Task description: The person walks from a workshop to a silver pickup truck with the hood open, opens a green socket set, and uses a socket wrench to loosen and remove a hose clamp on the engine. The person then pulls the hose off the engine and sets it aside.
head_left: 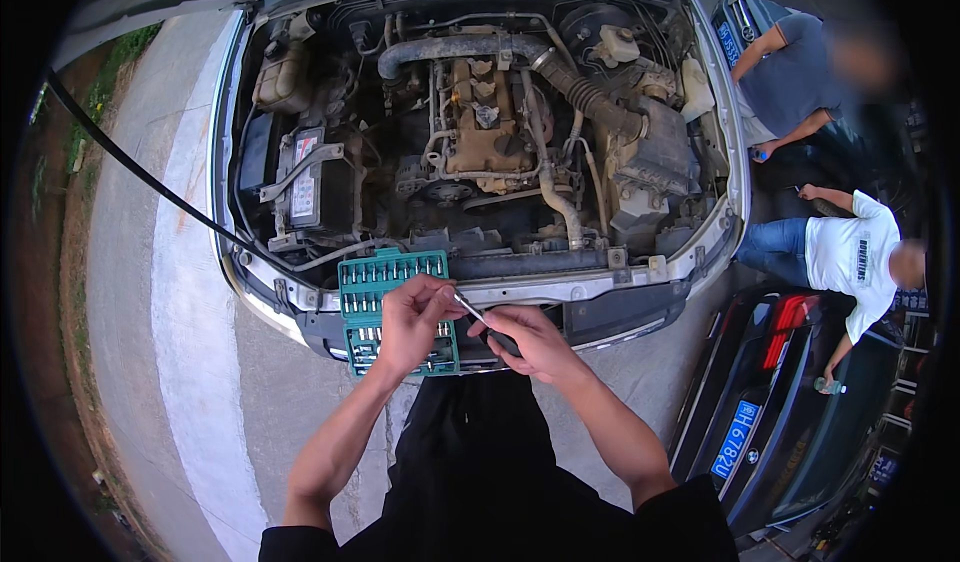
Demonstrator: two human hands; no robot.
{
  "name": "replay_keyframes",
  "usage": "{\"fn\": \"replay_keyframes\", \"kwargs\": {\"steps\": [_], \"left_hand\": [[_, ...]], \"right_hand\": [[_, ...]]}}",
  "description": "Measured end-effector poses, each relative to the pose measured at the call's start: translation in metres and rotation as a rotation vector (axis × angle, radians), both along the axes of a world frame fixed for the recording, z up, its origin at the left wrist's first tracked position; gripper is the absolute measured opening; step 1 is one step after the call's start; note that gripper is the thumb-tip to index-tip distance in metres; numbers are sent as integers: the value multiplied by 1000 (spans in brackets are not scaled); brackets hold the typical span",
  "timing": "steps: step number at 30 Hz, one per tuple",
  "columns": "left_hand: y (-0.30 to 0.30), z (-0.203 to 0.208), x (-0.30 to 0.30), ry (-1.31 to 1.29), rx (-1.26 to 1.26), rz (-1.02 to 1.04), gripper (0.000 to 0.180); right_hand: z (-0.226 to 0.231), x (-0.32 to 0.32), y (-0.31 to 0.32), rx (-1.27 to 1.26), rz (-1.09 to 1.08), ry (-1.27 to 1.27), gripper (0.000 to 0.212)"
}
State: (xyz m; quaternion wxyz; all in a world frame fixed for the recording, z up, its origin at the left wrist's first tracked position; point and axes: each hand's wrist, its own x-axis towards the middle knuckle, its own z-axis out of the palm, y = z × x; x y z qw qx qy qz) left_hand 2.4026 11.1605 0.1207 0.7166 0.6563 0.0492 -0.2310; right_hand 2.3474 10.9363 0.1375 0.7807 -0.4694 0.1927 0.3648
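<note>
— What are the hands doing at the front of that car?

— The right hand (pixel 530 342) is curled tight around the dark handle of a ratchet wrench (pixel 487 326), whose thin metal shaft points up and left. The left hand (pixel 415 317) meets it at the tip, fingers pinched narrow on the shaft's end, just where it crosses the socket set.

— Where is the set?

— A green socket case (pixel 385 282) lies open on the front edge of the engine bay (pixel 480 142), lid up, rows of silver sockets and bits showing. The left hand covers part of its lower half.

— And the wrench itself?

— In the air between the two hands, just over the bumper, right beside the case. Whether a socket sits on its tip I cannot tell; the fingers hide it.

— Anything else around?

— The hood is up, with a black prop rod (pixel 140 172) slanting across the left. To the right, two people (pixel 840 252) crouch near a dark car (pixel 790 412), well apart from these hands.
</note>
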Motion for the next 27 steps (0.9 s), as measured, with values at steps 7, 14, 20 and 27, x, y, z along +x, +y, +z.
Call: {"fn": "replay_keyframes", "kwargs": {"steps": [7, 14, 20, 27], "left_hand": [[-10, -15, 19, 124, -8, 222, 32], [97, -82, -16, -23, 356, 740, 18], [255, -154, -37, -123, 982, 1045, 21], [322, -231, -36, 162, 1349, 1045, 42]], "right_hand": [[-22, 153, -82, -554, -220, -464, 21], [-87, 355, -134, -542, -978, -795, 23], [-148, 474, -121, -956, -721, -696, 38], [-165, 543, -130, -1408, -427, -900, 47]]}}
